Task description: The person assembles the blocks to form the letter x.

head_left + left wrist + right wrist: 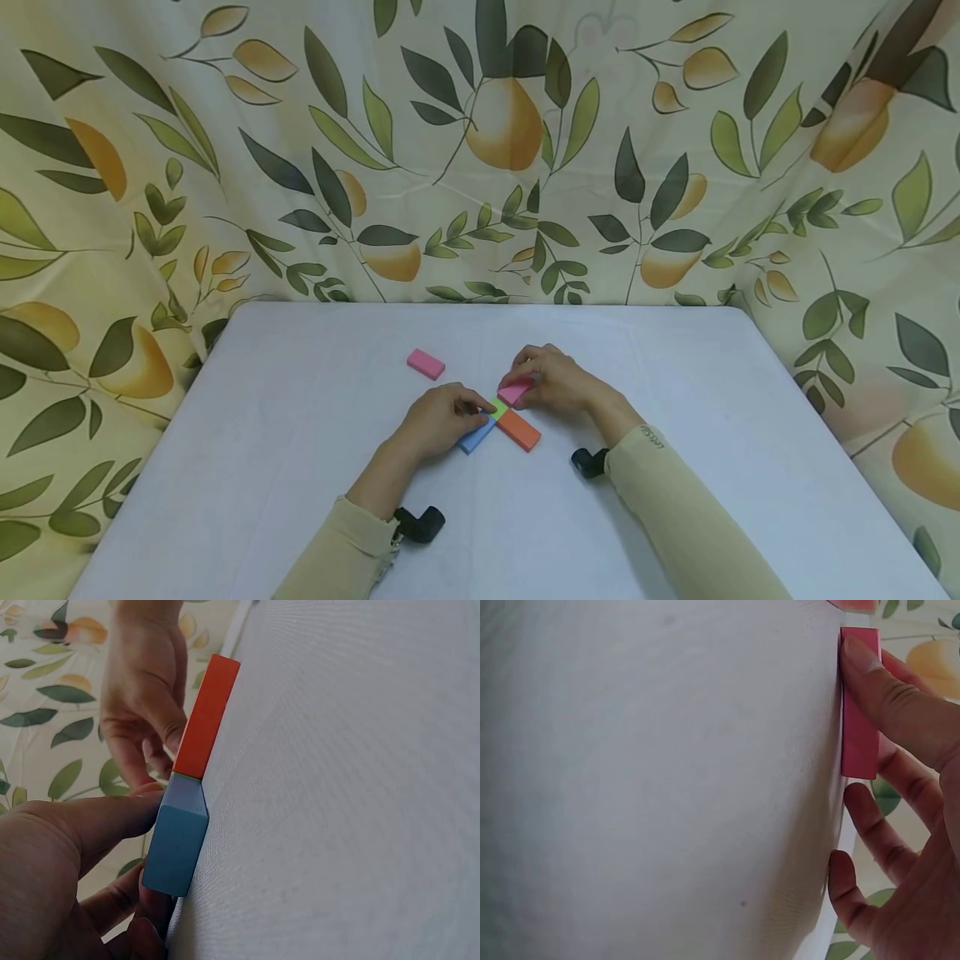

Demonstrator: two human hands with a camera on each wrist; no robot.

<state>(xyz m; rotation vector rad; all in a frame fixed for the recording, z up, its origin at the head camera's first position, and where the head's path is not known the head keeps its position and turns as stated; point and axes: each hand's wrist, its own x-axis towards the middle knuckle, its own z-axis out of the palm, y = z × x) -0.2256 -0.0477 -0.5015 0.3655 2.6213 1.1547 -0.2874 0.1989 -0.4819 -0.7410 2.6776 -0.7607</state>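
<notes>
My left hand [435,421] grips a blue block [476,437], its thumb along one side and the other fingers partly hidden behind it in the left wrist view. Its fingertips reach to a small green piece [498,408] in the middle of the group. With my right hand [558,382] I pinch a pink block [861,746] between thumb and fingers, at the far right side of the green piece; the ring and little fingers stay off it. An orange block [519,431] lies flat, one end against the green piece, angled toward the near right.
A second pink block [426,364] lies alone on the white table [322,367], beyond my left hand. Patterned cloth [480,208] with leaves and fruit hangs behind the table. A black wrist camera [422,525] juts from the left cuff, another [589,462] from the right.
</notes>
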